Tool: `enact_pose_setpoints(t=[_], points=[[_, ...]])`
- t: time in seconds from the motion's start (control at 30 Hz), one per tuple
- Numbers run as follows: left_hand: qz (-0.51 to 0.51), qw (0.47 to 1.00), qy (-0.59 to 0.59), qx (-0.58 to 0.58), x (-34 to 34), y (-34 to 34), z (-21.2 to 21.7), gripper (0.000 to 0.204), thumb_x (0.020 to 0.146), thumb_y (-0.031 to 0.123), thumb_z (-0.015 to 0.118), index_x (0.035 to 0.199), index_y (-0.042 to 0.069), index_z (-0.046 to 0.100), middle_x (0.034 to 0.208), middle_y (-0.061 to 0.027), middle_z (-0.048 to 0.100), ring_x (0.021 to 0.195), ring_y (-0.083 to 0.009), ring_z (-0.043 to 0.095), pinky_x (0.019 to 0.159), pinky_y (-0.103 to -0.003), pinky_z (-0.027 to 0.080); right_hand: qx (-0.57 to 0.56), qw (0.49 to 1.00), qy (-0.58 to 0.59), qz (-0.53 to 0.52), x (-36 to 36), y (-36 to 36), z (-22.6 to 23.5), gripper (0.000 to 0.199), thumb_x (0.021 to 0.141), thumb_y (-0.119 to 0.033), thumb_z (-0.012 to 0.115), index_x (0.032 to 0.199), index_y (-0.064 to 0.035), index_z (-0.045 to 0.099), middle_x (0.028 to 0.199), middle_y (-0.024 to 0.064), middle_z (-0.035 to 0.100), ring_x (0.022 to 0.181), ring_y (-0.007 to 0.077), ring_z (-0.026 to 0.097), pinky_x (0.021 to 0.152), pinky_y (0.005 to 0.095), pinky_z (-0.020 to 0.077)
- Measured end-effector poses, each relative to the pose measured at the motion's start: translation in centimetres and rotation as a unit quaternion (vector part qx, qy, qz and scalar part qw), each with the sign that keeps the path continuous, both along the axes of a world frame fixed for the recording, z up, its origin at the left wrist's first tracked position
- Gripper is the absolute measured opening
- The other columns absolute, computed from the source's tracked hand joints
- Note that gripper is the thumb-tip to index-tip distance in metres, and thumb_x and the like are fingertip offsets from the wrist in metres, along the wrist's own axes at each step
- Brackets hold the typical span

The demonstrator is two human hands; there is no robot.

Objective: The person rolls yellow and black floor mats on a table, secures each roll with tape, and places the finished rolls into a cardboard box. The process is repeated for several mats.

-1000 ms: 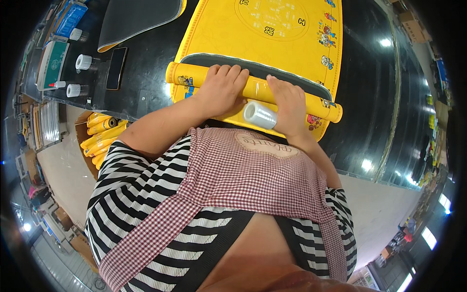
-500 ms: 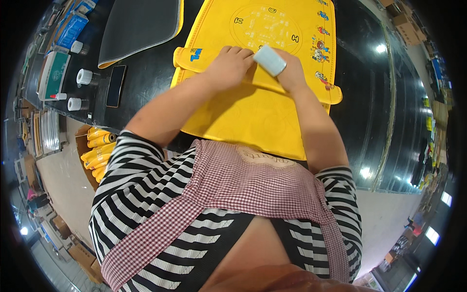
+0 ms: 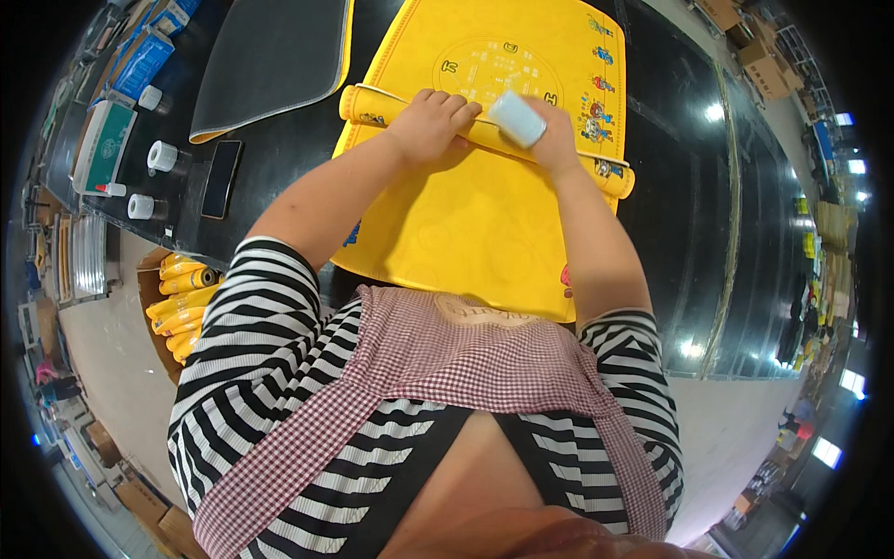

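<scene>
A yellow mat [image 3: 456, 228] lies before me on the black table. It has a printed circle and small cartoon figures along its right side. Across its middle runs a rolled-up part of the mat [image 3: 363, 107]. My left hand [image 3: 433, 123] is closed over this roll left of centre, fingers curled on top and the thumb partly hidden. To its right, my right hand [image 3: 556, 135] grips a small pale bluish-white block [image 3: 517, 119], whose exact kind I cannot make out. That hand rests at the roll, and its fingertips are mostly hidden behind the block.
A dark grey mat with a yellow edge [image 3: 270, 65] lies at the far left. Near it are a phone [image 3: 222, 179], white tape rolls [image 3: 162, 156], a green-and-white box [image 3: 104, 147] and a blue box [image 3: 142, 61]. Below the table edge, a carton holds yellow rolls [image 3: 186, 307].
The rolled part has turned and looks tighter, with different printed figures showing on it. The mat and both hands have shifted slightly left. The block stays in my right hand.
</scene>
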State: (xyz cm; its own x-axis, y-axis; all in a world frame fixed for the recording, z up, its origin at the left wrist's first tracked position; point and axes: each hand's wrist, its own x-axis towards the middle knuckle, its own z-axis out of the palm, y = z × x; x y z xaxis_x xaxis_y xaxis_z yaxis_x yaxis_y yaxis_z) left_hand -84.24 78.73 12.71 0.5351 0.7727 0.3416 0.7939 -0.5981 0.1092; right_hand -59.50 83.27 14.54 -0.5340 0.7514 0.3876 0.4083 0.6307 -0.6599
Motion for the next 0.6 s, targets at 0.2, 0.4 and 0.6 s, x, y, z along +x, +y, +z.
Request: enact_pose_setpoints(t=[0.2, 0.4, 0.6], points=[[0.003, 0.966, 0.039, -0.257, 1.0, -9.0, 3.4, 0.060, 0.088, 0.031, 0.074, 0.139, 0.007, 0.054, 0.122, -0.0149, 0.064, 0.113, -0.0343, 0.063, 0.099, -0.045, 0.047, 0.140, 0.984, -0.023, 0.109, 2.5, -14.1, -2.5, 0.043, 0.088, -0.018, 0.074, 0.128, -0.0037, 0.067, 0.133, 0.0158, 0.068, 0.127, 0.0334, 0.064, 0.110, 0.0471, 0.0488], [-0.007, 0.974, -0.026, -0.227, -0.4, -6.2, 1.8, 0.052, 0.091, 0.039, 0.073, 0.132, 0.008, 0.063, 0.134, -0.0160, 0.057, 0.122, -0.0373, 0.058, 0.108, -0.046, 0.044, 0.165, 0.984, -0.057, 0.031, 1.4, -14.7, -2.7, 0.041, 0.090, -0.024, 0.072, 0.126, -0.0035, 0.069, 0.135, 0.0163, 0.067, 0.127, 0.0350, 0.064, 0.111, 0.0506, 0.0476], [0.057, 0.982, 0.016, -0.180, 2.4, -6.0, 3.7, 0.055, 0.090, 0.021, 0.067, 0.143, 0.010, 0.058, 0.149, -0.0174, 0.052, 0.137, -0.0373, 0.049, 0.114, -0.051, 0.039, -0.082, 0.993, 0.025, -0.082, -0.6, -0.8, -1.5, 0.028, 0.091, -0.006, 0.070, 0.118, -0.0012, 0.074, 0.108, 0.0133, 0.077, 0.097, 0.0214, 0.073, 0.088, 0.0315, 0.0566]])
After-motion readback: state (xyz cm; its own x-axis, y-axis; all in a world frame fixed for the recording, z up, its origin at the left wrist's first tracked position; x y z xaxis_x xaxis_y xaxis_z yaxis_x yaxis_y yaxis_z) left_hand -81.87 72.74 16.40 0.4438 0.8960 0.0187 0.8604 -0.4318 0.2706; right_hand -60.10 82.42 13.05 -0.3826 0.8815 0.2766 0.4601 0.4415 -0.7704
